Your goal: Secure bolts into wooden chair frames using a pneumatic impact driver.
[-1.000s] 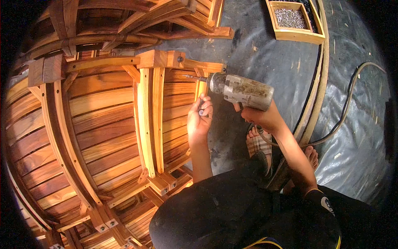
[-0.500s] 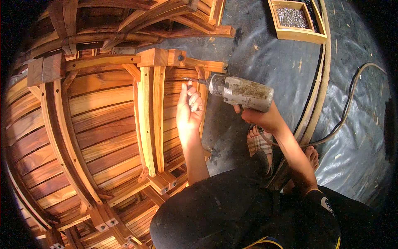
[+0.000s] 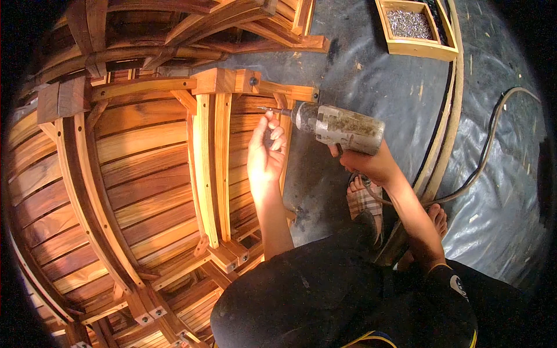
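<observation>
My right hand is wrapped round the grip of a worn grey power drill, held level with its bit toward the left. At the bit's tip sits a small pointed metal piece that looks like a screw. My left hand is raised under the tip, thumb and forefinger pinched at the screw and the other fingers curled. Behind and left of this hand stands slatted wooden furniture with paired curved rails and dark bolt heads. The bit is apart from the wood.
An open wooden box at the upper right holds many small silver screws. A hose or cord curves from the drill across the dark floor sheet. More wooden frames stand at the far left. My feet are below the drill.
The drill has shifted very slightly to the right. My left fingers have closed in a little around the bit's tip.
</observation>
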`<action>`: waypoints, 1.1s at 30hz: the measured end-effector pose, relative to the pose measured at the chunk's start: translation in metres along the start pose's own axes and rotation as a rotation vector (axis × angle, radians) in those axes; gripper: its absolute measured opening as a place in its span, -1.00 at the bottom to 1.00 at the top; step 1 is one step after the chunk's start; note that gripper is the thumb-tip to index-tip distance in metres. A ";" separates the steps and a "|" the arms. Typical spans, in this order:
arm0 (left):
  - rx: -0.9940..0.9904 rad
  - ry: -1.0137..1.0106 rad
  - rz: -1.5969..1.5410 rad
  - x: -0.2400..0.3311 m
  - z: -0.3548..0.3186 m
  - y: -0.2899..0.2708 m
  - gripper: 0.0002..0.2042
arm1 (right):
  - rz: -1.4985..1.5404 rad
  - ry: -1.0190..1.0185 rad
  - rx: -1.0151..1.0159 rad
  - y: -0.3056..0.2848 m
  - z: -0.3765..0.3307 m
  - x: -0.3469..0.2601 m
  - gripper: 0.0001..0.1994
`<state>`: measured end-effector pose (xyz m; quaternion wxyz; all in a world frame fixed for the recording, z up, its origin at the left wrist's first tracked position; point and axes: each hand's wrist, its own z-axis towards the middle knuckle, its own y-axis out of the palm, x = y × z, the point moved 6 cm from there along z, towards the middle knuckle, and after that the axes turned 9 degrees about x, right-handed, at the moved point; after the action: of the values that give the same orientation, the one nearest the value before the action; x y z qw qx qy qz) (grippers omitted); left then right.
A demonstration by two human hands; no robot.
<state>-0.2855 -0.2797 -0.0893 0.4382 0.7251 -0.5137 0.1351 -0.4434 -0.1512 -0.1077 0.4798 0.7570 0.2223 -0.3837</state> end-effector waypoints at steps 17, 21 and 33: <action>-0.099 0.049 0.021 0.015 -0.010 0.021 -0.69 | 0.049 0.110 -0.088 0.005 -0.004 0.007 -0.65; -0.092 0.117 0.131 0.022 -0.015 0.025 -0.69 | 0.068 0.066 -0.075 0.008 -0.005 0.000 -0.67; 0.014 0.238 0.286 0.022 -0.021 0.042 -0.72 | 0.069 -0.006 -0.093 0.012 0.001 -0.002 -0.68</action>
<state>-0.3070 -0.2808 -0.0425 0.4671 0.6267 -0.5551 0.2844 -0.4369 -0.1568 -0.0994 0.5281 0.7400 0.2122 -0.3584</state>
